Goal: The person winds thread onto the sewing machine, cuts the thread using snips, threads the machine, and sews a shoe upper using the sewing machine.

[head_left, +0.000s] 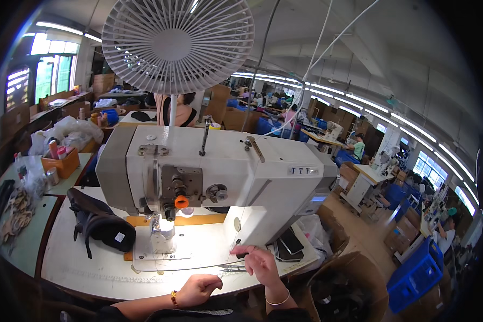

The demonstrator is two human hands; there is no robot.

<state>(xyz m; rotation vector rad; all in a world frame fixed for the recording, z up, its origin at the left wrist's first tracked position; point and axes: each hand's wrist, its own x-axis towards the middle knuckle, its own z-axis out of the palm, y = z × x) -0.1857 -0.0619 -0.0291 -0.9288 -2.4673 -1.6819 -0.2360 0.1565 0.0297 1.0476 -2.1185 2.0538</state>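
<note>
A person sits at a white industrial sewing machine (214,177) that fills the centre of the frame, its needle area lit by a small lamp just left of centre. The right hand (260,263), at lower centre-right, reaches up to the base of the machine's upright column, with the fingertips (240,250) pinched narrow around a small dark part there; what exactly they grip is too small to tell. A thin bangle sits on that wrist. The left hand (198,290), at lower centre, rests on the front edge of the white worktable (91,268) with its fingers curled loosely inward into a half-closed fist; it appears to hold nothing, and a yellow bracelet shows on the wrist. A pair of scissors (232,266) lies on the table between the 2 hands, just beside the right hand.

Left of the needle, a black shoe upper (99,222) lies on the table, close to the machine's head. To the right of the column, a stack of dark flat pieces (288,244) sits at the table's edge. A white fan (177,45) stands above the machine at upper centre. At far left, an orange box (64,161) holds small bottles on a green table. At lower right stands a blue crate (418,273), with other workers and workstations well beyond it.
</note>
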